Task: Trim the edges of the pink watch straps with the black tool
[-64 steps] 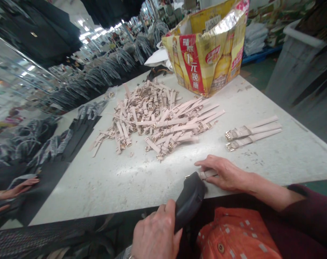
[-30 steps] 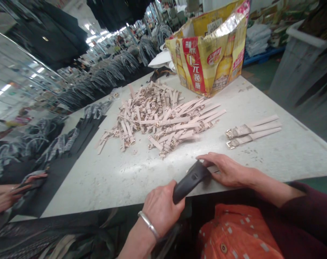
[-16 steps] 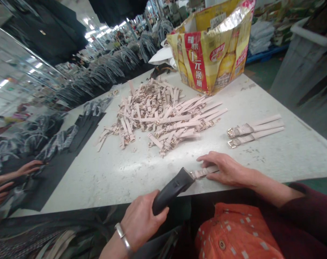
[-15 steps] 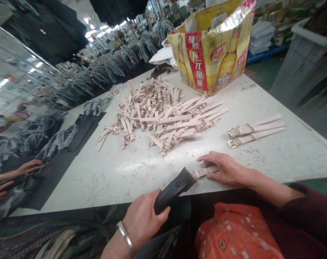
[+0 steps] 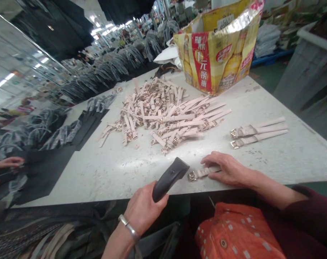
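Note:
My left hand (image 5: 145,205), with a silver bangle at the wrist, is wrapped round the handle of a black hand-held tool shaped like a hair clipper (image 5: 170,179). The tool's wide head is raised a little over the table edge, apart from the strap. My right hand (image 5: 225,169) pins a pale pink buckle strap (image 5: 201,173) on the table, its fingers closed on the strap's far part. The strap's gold buckle points left, toward the tool. A few similar straps (image 5: 258,133) lie side by side beyond my right hand.
A big heap of pink buckle straps (image 5: 163,115) covers the middle of the white table (image 5: 115,176). A yellow beer carton (image 5: 220,61) stands behind it. Dark fabric pieces (image 5: 55,158) and another person's hands (image 5: 9,162) are at left; a grey bin (image 5: 304,68) is at right.
The black tool in my left hand has moved left, off the strap's buckle end, so the buckle now shows. My right hand stays on the strap. The other person's hands have moved left.

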`<state>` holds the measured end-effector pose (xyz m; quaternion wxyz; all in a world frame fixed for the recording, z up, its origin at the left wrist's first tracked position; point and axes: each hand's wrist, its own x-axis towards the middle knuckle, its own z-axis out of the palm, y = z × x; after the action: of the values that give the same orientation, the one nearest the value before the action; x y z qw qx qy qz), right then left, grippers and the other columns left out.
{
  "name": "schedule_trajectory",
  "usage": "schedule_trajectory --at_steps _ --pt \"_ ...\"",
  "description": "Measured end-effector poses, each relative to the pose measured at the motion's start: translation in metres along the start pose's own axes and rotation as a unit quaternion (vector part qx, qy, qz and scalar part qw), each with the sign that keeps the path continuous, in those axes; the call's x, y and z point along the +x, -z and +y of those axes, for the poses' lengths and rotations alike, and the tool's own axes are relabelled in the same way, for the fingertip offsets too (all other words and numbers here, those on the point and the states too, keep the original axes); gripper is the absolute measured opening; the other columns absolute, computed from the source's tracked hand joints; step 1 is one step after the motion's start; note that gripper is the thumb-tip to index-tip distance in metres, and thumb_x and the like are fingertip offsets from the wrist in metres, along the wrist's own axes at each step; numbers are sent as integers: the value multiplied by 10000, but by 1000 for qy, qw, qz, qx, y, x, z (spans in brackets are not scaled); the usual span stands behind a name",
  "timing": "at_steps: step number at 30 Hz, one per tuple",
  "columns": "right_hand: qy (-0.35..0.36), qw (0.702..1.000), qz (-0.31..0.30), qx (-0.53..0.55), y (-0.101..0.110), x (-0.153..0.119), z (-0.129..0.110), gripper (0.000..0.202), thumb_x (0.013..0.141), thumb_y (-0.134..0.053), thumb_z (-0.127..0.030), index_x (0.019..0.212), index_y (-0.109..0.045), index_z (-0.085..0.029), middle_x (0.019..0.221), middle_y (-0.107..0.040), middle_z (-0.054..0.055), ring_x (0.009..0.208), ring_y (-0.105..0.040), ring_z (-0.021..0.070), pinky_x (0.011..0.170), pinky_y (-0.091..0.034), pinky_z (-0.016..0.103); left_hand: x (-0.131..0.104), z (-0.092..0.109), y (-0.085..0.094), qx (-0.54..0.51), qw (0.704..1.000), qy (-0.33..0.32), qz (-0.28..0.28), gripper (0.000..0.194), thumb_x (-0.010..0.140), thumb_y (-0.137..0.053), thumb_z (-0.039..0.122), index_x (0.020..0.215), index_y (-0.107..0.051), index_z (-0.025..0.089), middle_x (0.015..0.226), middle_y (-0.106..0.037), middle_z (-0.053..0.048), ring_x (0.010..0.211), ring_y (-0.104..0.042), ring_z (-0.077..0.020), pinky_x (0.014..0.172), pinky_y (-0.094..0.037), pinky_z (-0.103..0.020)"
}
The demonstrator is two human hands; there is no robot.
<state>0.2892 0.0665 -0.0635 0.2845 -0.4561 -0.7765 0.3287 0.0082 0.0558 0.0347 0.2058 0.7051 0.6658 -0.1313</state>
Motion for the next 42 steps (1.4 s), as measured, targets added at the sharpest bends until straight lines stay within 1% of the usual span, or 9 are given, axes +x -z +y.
schedule_trajectory --at_steps 6,11,18,22,26,30,34,39,42 --pt "15 1000 -13 -18 1 1 -1 351 705 -603 -137 1052 -594 -194 941 -624 53 864 -548 192 761 -429 312 -13 11 2 32 999 -13 -22 228 743 -490 418 772 -586 213 651 -610 3 571 -546 -127 531 -312 -207" --pt "20 1000 -9 -22 2 2 -5 324 717 -591 -132 1036 -594 -192 908 -618 46 859 -538 194 763 -418 316 -10 19 -5 57 998 -23 0 213 742 -490 391 767 -607 215 643 -619 -7 584 -564 -136 542 -310 -213" --pt "22 999 1 -33 -2 1 2 338 697 -610 -134 1030 -586 -190 951 -607 55 882 -536 201 773 -422 319 -4 8 -19 -12 1000 -13 12 239 755 -505 390 850 -626 208 711 -650 -11 630 -588 -133 560 -348 -205" --pt "23 1000 8 -16 -4 -1 4 371 677 -607 -103 1034 -573 -197 967 -597 44 875 -539 182 770 -424 294 -12 1 -20 -36 999 7 33 254 763 -507 407 856 -621 201 716 -653 -17 672 -610 -149 607 -394 -219" --pt "8 1000 19 -20 -2 -1 -4 326 668 -555 -42 959 -573 -189 863 -566 20 767 -526 149 682 -412 259 -23 -3 -18 -56 997 17 43 269 771 -505 402 870 -619 179 730 -662 -25 700 -620 -156 646 -420 -227" --pt "47 997 21 -53 -1 -4 -10 210 779 -498 -76 908 -612 -196 852 -557 39 796 -525 160 708 -409 274 -28 -1 -19 -61 997 3 40 249 776 -501 394 863 -611 188 727 -660 -10 691 -616 -152 648 -422 -229" --pt "99 993 29 -60 -2 -13 -11 232 839 -435 -85 833 -640 -194 852 -565 55 810 -520 161 721 -412 278 -29 4 -17 -56 998 -1 29 239 775 -505 391 857 -610 193 684 -640 3 668 -605 -147 643 -413 -229" --pt "98 994 -4 -53 -1 -22 -13 186 881 -456 -164 894 -639 -189 889 -578 61 823 -523 157 717 -419 268 -32 9 -15 -51 999 -11 8 246 777 -498 396 870 -606 196 719 -652 -2 679 -604 -149 645 -401 -228" --pt "102 993 -12 -51 0 -24 -14 176 880 -465 -167 890 -639 -192 894 -588 57 816 -522 155 715 -413 272 -37 10 -12 -49 998 -10 -25 223 774 -495 385 857 -605 210 715 -656 8 666 -602 -146 630 -392 -225"
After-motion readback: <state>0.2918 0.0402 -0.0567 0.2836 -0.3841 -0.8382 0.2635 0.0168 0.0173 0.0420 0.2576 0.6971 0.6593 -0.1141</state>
